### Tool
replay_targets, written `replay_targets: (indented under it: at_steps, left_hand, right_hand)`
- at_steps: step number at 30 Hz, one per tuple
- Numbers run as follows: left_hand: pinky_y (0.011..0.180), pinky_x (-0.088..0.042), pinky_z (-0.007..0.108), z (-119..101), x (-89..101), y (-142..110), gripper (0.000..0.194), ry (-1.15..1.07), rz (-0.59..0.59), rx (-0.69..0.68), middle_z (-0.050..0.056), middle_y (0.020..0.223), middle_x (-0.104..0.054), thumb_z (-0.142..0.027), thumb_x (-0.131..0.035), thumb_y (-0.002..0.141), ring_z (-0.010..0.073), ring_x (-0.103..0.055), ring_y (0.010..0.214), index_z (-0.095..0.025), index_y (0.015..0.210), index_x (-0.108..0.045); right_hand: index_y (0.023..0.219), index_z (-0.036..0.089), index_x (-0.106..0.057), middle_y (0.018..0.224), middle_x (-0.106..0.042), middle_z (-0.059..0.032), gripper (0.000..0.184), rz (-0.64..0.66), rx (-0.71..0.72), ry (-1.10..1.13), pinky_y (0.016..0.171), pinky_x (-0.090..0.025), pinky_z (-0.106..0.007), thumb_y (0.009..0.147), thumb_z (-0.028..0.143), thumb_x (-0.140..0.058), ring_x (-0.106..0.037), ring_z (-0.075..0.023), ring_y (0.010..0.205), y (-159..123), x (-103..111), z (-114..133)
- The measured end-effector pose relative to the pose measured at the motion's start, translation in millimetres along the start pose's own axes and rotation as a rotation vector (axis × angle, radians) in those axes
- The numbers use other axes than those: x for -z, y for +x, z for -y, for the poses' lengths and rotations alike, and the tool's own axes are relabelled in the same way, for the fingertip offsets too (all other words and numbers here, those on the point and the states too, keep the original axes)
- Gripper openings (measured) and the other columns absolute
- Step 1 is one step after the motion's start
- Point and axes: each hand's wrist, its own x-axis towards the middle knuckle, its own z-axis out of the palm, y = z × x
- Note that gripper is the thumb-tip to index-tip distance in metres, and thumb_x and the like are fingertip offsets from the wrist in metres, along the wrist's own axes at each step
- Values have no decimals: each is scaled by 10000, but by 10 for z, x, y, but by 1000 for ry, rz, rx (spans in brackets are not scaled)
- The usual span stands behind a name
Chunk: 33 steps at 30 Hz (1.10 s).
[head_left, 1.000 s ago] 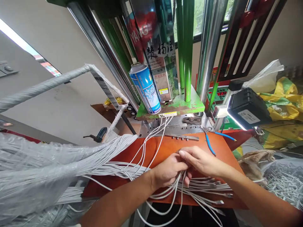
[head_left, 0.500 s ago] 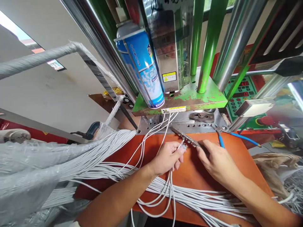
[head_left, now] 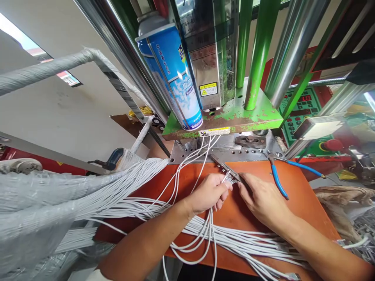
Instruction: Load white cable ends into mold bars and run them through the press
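My left hand (head_left: 208, 194) is closed around the ends of several white cables, pinching their small clear-and-metal connectors (head_left: 230, 178). The cables hang in loops below that hand. A narrow notched metal bar (head_left: 219, 161) slants above the orange table top. My right hand (head_left: 260, 197) grips its lower right end between thumb and fingers. The connectors are against the bar's notched edge; I cannot tell whether any sits in a notch. Blue-handled pliers (head_left: 275, 168) lie open to the right of the bar.
Bundles of white cables (head_left: 117, 207) run across the orange table (head_left: 228, 222). Behind it stands a press with a green plate (head_left: 234, 121), a steel base (head_left: 196, 156) and a blue spray can (head_left: 175, 78). A control panel (head_left: 301, 113) is at right.
The bar in my right hand has come left, closing the gap to the connectors in my left hand. My view has shifted slightly; the pliers show more fully.
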Motion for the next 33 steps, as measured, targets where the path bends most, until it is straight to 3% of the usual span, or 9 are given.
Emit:
replay_targets:
  at_steps: [4,9,13,18,25,33]
  left_hand:
    - [343,-346,150,26,-36,1,275,27,-15,-12,-63,585,-511,-444,-536,947,60,-441,372,-176,907,-583]
    - [345,-298,155,38,-141,13,284,48,-159,-38,-62,550,-498,-435,-578,918,52,-397,361,-164,833,-591]
    - [420,-414,207,58,-90,47,353,46,-88,-77,-5,627,-603,-497,-526,951,105,-538,431,-157,894,-600]
    - [502,-348,183,88,68,85,311,202,-318,-253,-54,574,-481,-414,-505,984,69,-417,505,-152,861,-619]
    - [379,-260,169,-103,85,57,211,20,-119,14,-81,493,-426,-322,-485,942,58,-316,371,-180,799,-548]
    - [349,-255,161,-155,95,26,171,-34,-88,39,-92,468,-384,-271,-502,924,56,-291,358,-183,781,-535]
  right_hand:
    - [1046,201,-570,874,-696,-69,272,21,22,-21,613,-362,-321,1051,341,-337,-665,-212,710,-9,-28,15]
    - [981,204,-565,827,-679,-64,276,58,47,3,610,-369,-326,1048,335,-331,-656,-221,701,3,-13,13]
    - [1098,202,-580,962,-714,-87,279,-17,4,161,735,-462,-338,1071,372,-361,-687,-232,837,18,30,-12]
    - [1065,217,-598,935,-714,-61,261,-97,6,227,743,-489,-331,1074,399,-411,-684,-212,801,17,33,-45]
    - [1141,216,-603,1025,-732,-72,239,-111,95,133,742,-521,-343,1069,373,-439,-717,-235,869,27,-26,-70]
    - [1169,202,-607,1034,-743,-85,247,-126,99,154,758,-552,-344,1067,350,-437,-732,-228,862,21,-16,-74]
